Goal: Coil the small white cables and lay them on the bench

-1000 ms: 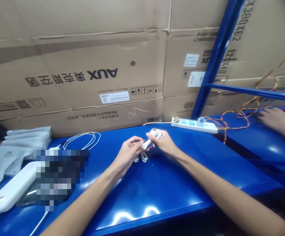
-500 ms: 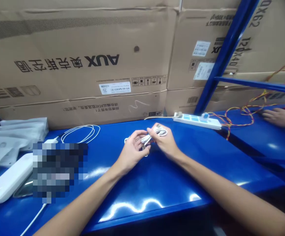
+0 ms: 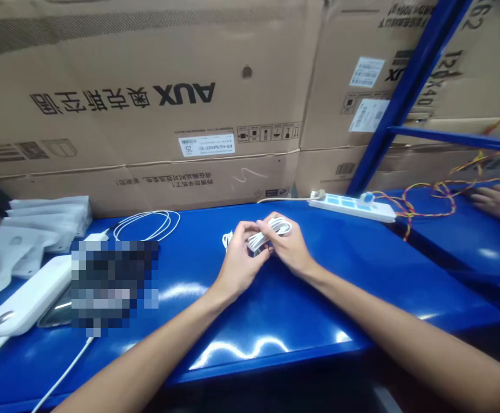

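Observation:
Both of my hands meet over the middle of the blue table. My left hand and my right hand pinch a small bundle of coiled white cable between them, just above the table top. A loop of the cable pokes out to the left of my left hand's fingers. Fingers of both hands are curled round the bundle.
A loose white cable lies at the back left, beside a white flat device and a stack of white bags. A white power strip with red-yellow wires sits at right. Another person's hand rests far right. Cardboard boxes wall the back.
My hands have closed in on each other round the cable bundle, the left fingers now wrapped over it. The view has tilted slightly down.

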`<act>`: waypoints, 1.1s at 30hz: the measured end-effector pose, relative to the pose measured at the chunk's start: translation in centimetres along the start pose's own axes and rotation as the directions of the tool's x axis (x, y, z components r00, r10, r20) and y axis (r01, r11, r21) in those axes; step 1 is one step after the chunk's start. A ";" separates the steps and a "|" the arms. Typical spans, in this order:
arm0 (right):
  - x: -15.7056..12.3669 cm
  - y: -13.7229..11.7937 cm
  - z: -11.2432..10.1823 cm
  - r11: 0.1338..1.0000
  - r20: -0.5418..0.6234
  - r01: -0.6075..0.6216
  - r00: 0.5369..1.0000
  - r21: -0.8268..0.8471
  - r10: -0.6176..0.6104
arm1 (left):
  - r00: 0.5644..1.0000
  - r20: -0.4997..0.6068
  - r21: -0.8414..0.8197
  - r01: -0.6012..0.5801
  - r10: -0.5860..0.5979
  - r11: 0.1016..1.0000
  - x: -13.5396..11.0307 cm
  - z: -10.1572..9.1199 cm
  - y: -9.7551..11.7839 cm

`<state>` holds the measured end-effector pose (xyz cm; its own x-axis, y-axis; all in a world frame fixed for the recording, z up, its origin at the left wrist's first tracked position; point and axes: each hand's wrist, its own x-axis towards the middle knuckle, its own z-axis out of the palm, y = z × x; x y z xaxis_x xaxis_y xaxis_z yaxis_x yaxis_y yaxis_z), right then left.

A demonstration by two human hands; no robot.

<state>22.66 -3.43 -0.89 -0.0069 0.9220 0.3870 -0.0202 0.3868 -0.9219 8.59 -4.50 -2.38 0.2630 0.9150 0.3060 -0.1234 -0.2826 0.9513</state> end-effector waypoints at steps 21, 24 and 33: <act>0.3 -0.3 -0.3 0.999 0.131 -0.001 0.991 -0.035 0.006 | 0.991 -0.101 0.008 -0.091 0.091 0.996 -0.1 -0.2 1.0; 0.3 -0.1 -0.3 1.000 0.134 0.004 0.991 -0.013 -0.002 | 0.992 -0.101 0.013 -0.080 0.081 0.997 -0.1 -0.3 1.1; 0.5 0.5 -0.3 0.991 0.166 -0.117 0.980 0.062 0.106 | 0.998 -0.057 -0.011 -0.036 0.035 0.999 0.1 -0.8 0.9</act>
<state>22.96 -2.79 -1.21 -0.1750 0.9425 0.2848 -0.0814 0.2744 -0.9582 7.77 -4.44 -1.58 0.2036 0.9193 0.3368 -0.1432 -0.3123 0.9391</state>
